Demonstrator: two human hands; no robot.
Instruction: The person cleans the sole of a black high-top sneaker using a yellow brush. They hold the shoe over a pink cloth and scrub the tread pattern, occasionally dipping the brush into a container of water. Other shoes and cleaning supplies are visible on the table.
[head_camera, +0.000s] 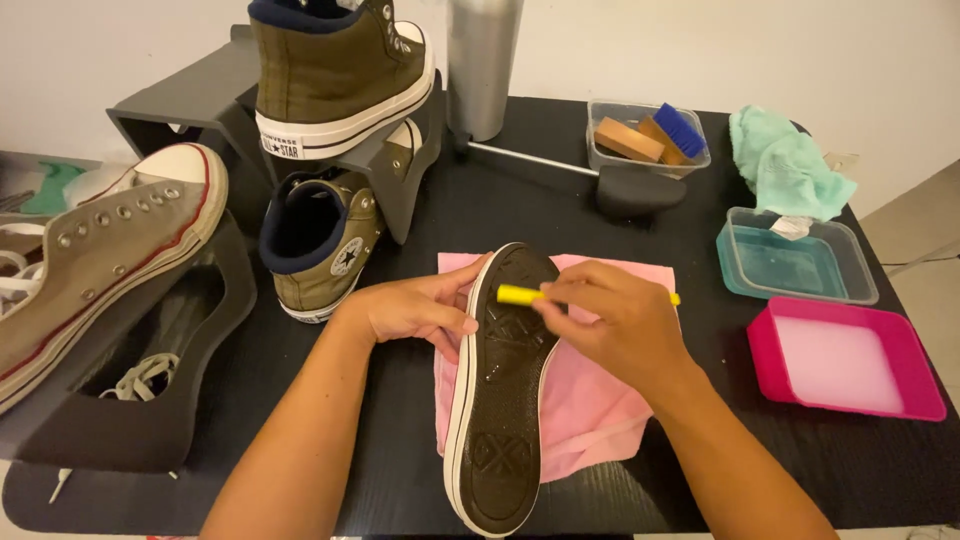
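Note:
A sneaker (500, 420) lies sole-up on a pink cloth (590, 400) in the middle of the black table (700, 470). Its dark rubber sole faces me, with a white edge around it. My left hand (420, 310) grips the sneaker's left side near the toe end. My right hand (610, 325) holds a yellow brush handle (520, 294) across the sole, its head hidden under my fingers. The handle's far tip pokes out beyond my right hand.
Two olive high-top sneakers (330, 80) sit on a grey rack (190, 100) at the back left. A beige sneaker (100, 260) rests on another stand at left. At right are a pink tray (850, 360), a teal tub (795, 265), a green cloth (785, 165), a brush box (645, 140) and a metal cylinder (483, 65).

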